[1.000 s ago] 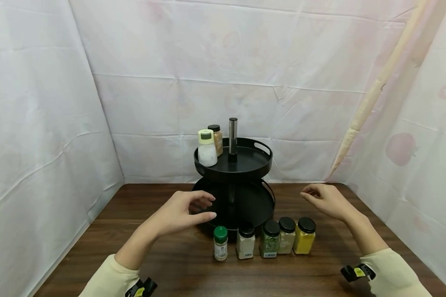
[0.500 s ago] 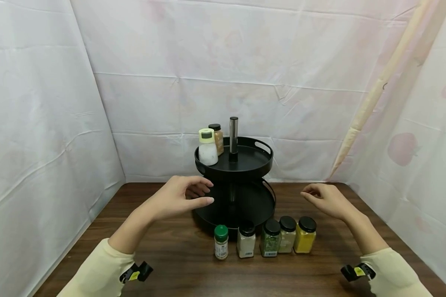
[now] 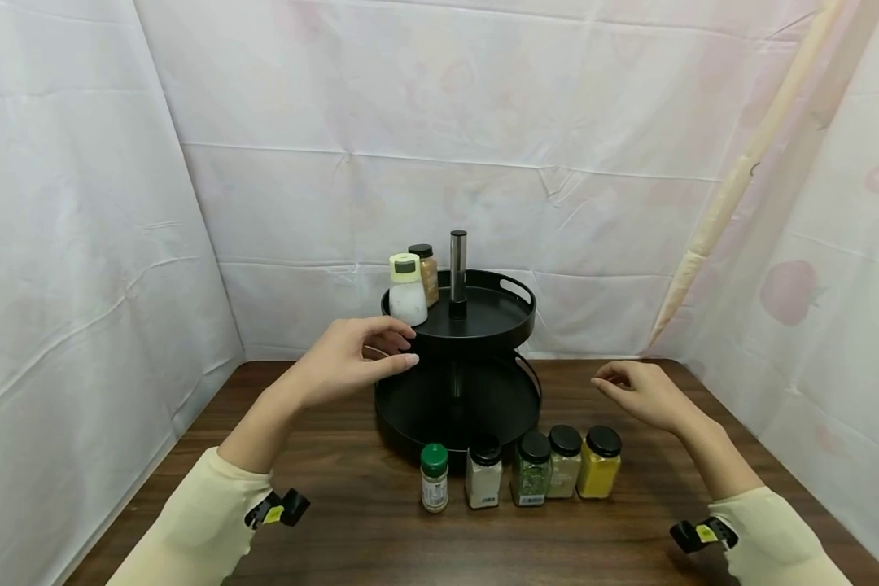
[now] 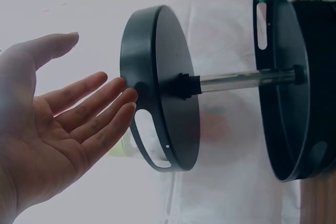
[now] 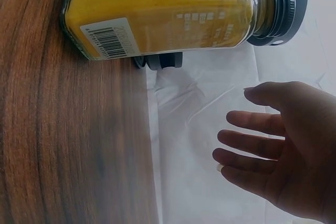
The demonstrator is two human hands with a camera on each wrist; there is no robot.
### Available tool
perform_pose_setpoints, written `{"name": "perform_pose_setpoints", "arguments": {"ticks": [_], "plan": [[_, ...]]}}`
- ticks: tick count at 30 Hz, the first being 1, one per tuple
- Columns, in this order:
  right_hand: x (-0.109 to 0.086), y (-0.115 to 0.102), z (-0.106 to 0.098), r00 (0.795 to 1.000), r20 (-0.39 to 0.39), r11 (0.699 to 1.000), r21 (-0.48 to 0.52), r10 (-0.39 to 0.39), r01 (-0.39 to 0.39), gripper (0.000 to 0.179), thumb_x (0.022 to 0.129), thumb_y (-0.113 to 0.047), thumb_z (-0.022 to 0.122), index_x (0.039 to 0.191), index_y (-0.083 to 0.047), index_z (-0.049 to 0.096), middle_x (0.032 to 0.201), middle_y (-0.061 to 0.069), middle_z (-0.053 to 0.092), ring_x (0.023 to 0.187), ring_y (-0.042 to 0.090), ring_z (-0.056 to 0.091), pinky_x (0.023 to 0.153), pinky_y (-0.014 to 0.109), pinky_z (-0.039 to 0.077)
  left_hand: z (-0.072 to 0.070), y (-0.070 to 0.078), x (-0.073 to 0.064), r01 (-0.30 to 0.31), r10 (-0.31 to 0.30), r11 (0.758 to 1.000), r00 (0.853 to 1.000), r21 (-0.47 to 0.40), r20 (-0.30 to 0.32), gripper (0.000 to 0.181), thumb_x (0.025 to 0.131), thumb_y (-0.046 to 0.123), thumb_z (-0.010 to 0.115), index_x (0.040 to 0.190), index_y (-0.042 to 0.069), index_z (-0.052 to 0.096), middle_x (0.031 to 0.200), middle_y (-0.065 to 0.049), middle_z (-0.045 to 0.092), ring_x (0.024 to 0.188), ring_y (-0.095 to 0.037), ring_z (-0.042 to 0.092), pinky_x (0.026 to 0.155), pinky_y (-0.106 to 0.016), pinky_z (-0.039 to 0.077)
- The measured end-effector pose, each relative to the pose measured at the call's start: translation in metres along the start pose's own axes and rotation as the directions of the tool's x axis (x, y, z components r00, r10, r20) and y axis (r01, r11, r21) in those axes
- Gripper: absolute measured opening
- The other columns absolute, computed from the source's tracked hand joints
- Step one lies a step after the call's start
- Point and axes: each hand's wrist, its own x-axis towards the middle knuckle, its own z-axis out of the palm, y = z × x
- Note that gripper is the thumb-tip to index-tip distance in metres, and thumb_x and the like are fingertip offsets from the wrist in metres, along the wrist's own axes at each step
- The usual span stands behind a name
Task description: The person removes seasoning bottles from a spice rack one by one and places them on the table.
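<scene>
My left hand [image 3: 347, 356] is raised at the left side of a black two-tier round rack, its fingers relaxed around nothing. Fingertips overlap the rim of the upper tray [image 4: 137, 40] in the left wrist view. Just above that hand, a white shaker with a pale yellow cap [image 3: 408, 301] stands on the upper tray, a black-capped spice jar [image 3: 430, 281] behind it. My right hand [image 3: 648, 396] hovers over the right of the table with loose fingers, holding nothing. Nearest to it is a jar of yellow powder [image 5: 163, 14] with a black lid.
Along the rack's front stand a green-capped bottle [image 3: 435, 480], a pale powder jar [image 3: 484, 480], a green herb jar [image 3: 532, 480] and a beige jar [image 3: 565, 468]. A metal post [image 3: 458, 268] rises from the rack's centre. The lower tray [image 3: 391, 415] sits on the wooden table [image 3: 322, 521].
My left hand has risen from over the lower tray's front left to the upper tray's rim. The right hand and the jars stay where they were.
</scene>
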Motion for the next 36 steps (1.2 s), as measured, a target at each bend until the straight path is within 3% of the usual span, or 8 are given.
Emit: {"name": "perform_pose_setpoints", "arguments": {"ticks": [6,21,27,36], "plan": [[0.000,0.000,0.000,1.000,0.006,1.000,-0.001,0.007,-0.007,0.035,0.108,-0.041,0.064,0.118,-0.010,0.076,0.108,0.001,0.076,0.101,0.026,0.072,0.088,0.055,0.058,-0.010,-0.003,0.010,0.006,-0.006,1.000,1.000,-0.010,-0.029,0.040,0.099,0.036,0.076,0.130,0.011,0.071,0.114,-0.001,0.075,0.104,-0.019,0.072,0.093,-0.046,0.058],[0.001,0.006,0.002,1.000,0.004,1.000,0.000,0.012,-0.012,0.031,0.108,-0.039,0.064,0.117,-0.012,0.076,0.108,0.002,0.076,0.102,0.027,0.072,0.088,0.054,0.058,-0.034,-0.018,0.039,0.107,-0.104,0.994,0.990,0.029,-0.096,0.047,0.102,0.041,0.071,0.138,0.011,0.068,0.125,-0.009,0.073,0.112,-0.028,0.071,0.093,-0.049,0.057],[0.001,0.006,0.003,1.000,0.007,1.000,0.004,0.014,-0.014,0.034,0.108,-0.040,0.064,0.119,-0.010,0.076,0.109,0.002,0.076,0.102,0.026,0.072,0.086,0.054,0.058,-0.043,-0.025,0.050,0.163,-0.158,0.985,0.983,0.048,-0.090,0.048,0.102,0.044,0.069,0.139,0.012,0.067,0.128,-0.011,0.072,0.116,-0.031,0.070,0.096,-0.052,0.055],[0.001,0.004,0.004,1.000,0.013,1.000,0.006,0.009,-0.009,0.033,0.108,-0.038,0.064,0.118,-0.009,0.076,0.108,0.001,0.076,0.100,0.026,0.072,0.085,0.053,0.058,-0.055,-0.034,0.069,0.191,-0.181,0.977,0.977,0.094,-0.109,0.047,0.102,0.043,0.069,0.135,0.011,0.067,0.131,-0.016,0.070,0.120,-0.034,0.066,0.096,-0.053,0.054]]}}
